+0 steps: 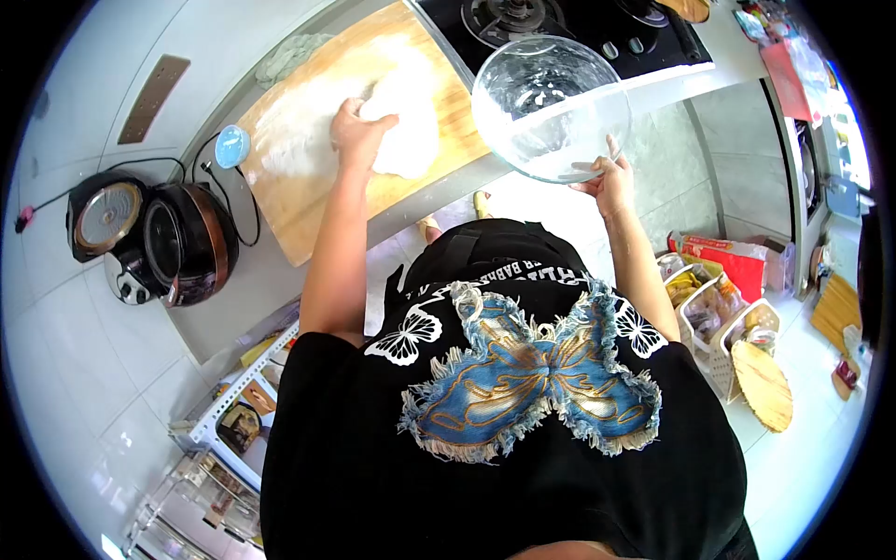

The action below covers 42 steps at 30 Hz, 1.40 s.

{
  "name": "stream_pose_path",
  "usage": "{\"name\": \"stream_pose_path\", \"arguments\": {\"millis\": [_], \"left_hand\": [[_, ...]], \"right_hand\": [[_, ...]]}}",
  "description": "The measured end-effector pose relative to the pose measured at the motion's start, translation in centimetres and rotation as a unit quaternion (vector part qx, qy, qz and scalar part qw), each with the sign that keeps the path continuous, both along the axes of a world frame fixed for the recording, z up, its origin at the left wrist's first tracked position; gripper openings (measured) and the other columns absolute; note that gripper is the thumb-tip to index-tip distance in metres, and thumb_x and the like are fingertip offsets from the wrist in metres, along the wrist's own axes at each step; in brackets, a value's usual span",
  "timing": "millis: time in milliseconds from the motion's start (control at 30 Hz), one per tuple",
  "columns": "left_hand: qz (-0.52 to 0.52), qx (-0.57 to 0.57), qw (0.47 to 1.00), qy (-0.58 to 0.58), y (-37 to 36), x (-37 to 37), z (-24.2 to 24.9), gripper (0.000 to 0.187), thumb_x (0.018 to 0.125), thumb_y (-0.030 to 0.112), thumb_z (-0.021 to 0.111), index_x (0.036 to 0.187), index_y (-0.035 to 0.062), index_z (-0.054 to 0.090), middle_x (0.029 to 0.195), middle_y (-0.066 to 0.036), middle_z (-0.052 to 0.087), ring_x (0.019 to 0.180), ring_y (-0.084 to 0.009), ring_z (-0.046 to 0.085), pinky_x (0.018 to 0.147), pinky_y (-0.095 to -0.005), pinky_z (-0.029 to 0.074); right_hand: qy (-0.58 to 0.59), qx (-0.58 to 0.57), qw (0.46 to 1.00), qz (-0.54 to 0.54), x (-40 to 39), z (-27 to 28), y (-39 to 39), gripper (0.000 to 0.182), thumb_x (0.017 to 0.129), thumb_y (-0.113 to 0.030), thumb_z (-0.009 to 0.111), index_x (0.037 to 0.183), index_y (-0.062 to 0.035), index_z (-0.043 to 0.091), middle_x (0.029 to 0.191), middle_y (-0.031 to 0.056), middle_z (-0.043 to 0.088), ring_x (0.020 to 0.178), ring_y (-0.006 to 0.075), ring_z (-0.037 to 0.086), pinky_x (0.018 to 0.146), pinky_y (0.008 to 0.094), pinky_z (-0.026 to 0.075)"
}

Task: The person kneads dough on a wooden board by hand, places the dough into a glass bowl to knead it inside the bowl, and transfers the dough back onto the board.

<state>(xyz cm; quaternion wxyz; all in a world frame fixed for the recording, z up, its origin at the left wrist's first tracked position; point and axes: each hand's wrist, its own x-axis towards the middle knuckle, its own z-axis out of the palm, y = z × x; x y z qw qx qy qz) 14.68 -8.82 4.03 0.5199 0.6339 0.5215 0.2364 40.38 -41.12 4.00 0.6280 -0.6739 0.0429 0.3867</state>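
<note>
A pale, overexposed mass of dough (407, 126) lies on a floured wooden board (289, 201). My left hand (362, 137) is at the dough's left side, its fingers curled and the thumb reaching over toward the dough. The fingertips are partly hidden. To the right, a large clear glass bowl (551, 168) is tilted, with white residue smeared on its inside. My right hand (610, 182) grips the bowl's near right rim, and the bowl hangs at the counter's edge beside the stove.
A black gas stove (653, 58) stands behind the bowl. Left of the board are a small blue cup (232, 147), a black rice cooker (191, 243) and a cable. A crumpled translucent bag (289, 58) lies behind the board. White baskets (702, 313) with food stand low at right.
</note>
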Motion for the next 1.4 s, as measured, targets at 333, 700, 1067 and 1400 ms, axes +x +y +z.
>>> {"name": "stream_pose_path", "arguments": {"millis": [333, 700, 1067, 1400], "left_hand": [[-0.24, 0.377, 0.886, 0.122, -4.8, 7.5, 11.6, 0.039, 0.071, 0.029, 0.084, 0.101, 0.0162, 0.062, 0.086, -0.005, 0.073, 0.081, -0.0274, 0.071, 0.073, -0.0372, 0.054], [-0.51, 0.571, 0.636, 0.092, -6.9, 10.7, 2.4, 0.019, 0.09, 0.015, 0.054, 0.104, 0.0242, 0.063, 0.114, -0.001, 0.069, 0.102, -0.0221, 0.069, 0.084, -0.0366, 0.055], [-0.3, 0.487, 0.811, 0.125, -9.6, 2.5, 2.1, 0.036, 0.082, 0.023, 0.075, 0.115, 0.015, 0.066, 0.117, -0.011, 0.066, 0.115, -0.029, 0.06, 0.101, -0.0459, 0.045], [0.1, 0.011, 0.988, 0.113, -6.2, -3.6, -11.6, 0.04, 0.101, 0.034, 0.053, 0.122, 0.0023, 0.064, 0.109, -0.023, 0.069, 0.106, -0.0406, 0.064, 0.096, -0.0483, 0.048]], "right_hand": [[0.029, -0.005, 0.997, 0.064, -0.8, 1.8, 4.1, 0.084, 0.077, -0.002, 0.051, 0.157, -0.0054, 0.027, 0.098, 0.0273, 0.065, 0.06, 0.0329, 0.071, 0.053, 0.0379, 0.065], [0.148, 0.081, 0.985, 0.045, -1.6, -1.7, 5.4, 0.088, 0.076, 0.001, 0.049, 0.158, 0.0022, 0.017, 0.105, 0.0278, 0.067, 0.066, 0.0347, 0.073, 0.057, 0.0394, 0.067], [0.146, 0.075, 0.978, 0.128, -2.3, -4.9, 6.2, 0.084, 0.077, 0.002, 0.051, 0.157, -0.0057, 0.028, 0.095, 0.0194, 0.068, 0.056, 0.0263, 0.069, 0.047, 0.0352, 0.063], [0.044, -0.002, 0.92, 0.389, 0.5, -2.8, 12.2, 0.07, 0.085, -0.015, 0.062, 0.148, -0.0008, 0.035, 0.104, 0.0172, 0.068, 0.074, 0.0276, 0.074, 0.054, 0.0337, 0.064]]}}
